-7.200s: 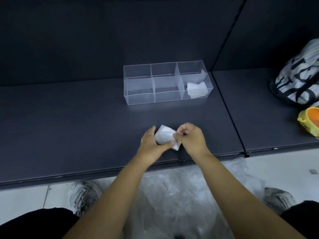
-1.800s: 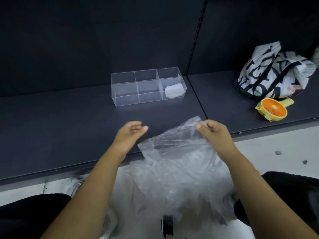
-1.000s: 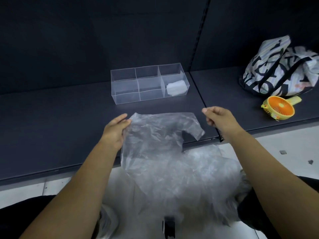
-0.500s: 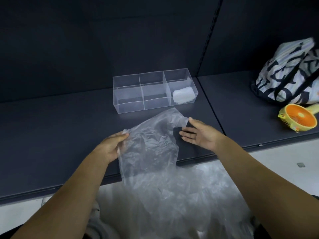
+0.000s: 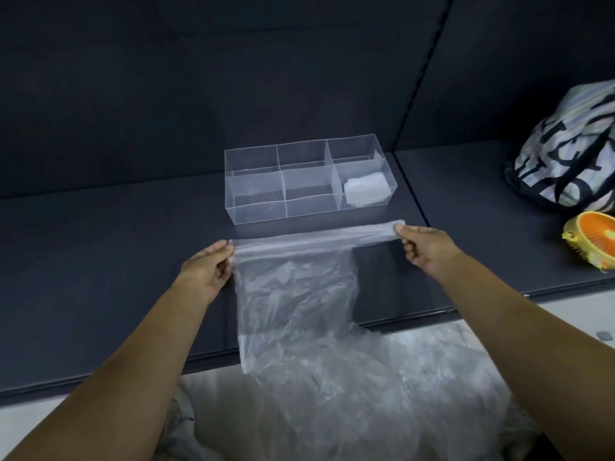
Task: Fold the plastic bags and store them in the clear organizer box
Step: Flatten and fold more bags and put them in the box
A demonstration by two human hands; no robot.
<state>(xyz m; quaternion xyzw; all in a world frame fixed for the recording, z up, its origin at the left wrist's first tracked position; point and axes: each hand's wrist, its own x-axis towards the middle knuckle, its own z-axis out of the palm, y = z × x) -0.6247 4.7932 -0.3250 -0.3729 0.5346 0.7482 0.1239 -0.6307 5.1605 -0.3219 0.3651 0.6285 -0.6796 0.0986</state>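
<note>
A clear plastic bag lies stretched across the dark shelf, its lower end hanging over the front edge. My left hand pinches its top left corner. My right hand pinches the top right end, so the top edge is pulled taut between them. Just behind stands the clear organizer box with three compartments. A folded white bag sits in its right compartment; the other two look empty.
A heap of loose clear bags lies on my lap and the floor below the shelf edge. At the right of the shelf are a patterned tote bag and an orange handheld fan. A dark back wall rises behind the box.
The folded bag from earlier now sits in the box's right compartment. A new bag has come up from the heap, and my hands have spread apart, pulling its top edge straight on the shelf.
</note>
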